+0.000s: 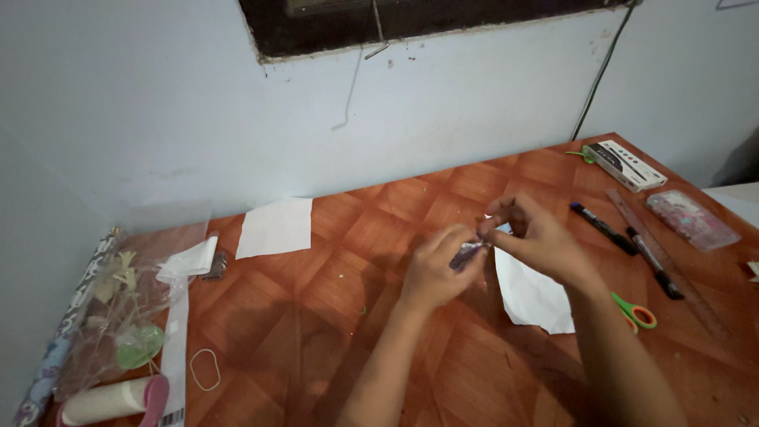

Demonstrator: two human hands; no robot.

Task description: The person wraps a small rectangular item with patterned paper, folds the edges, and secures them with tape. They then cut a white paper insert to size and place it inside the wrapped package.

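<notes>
head view shows both of your hands raised just above the orange wood-pattern table, meeting over its middle. your left hand is closed in a pinch on a small shiny wrapped piece, silvery and dark, too small to tell exactly what it is. your right hand has its fingertips narrowed onto the other end of the same piece, with the upper fingers curled loosely above it.

the piece is held only by fingertips on both sides, so a slip is the main risk: if either pinch loosens while the other pulls, it could drop onto the white sheet of paper lying just under your right wrist, or skid off toward the green-handled scissors near your right forearm. pulling unevenly could also tear the wrapping rather than part it cleanly.

your right forearm lies across that sheet, so a sideways shift could drag or crease it. the two black markers and the clear ruler sit near your right elbow's path; a wide sweep could knock them. the rubber band and the second paper sheet lie well apart, out of harm's way.
</notes>
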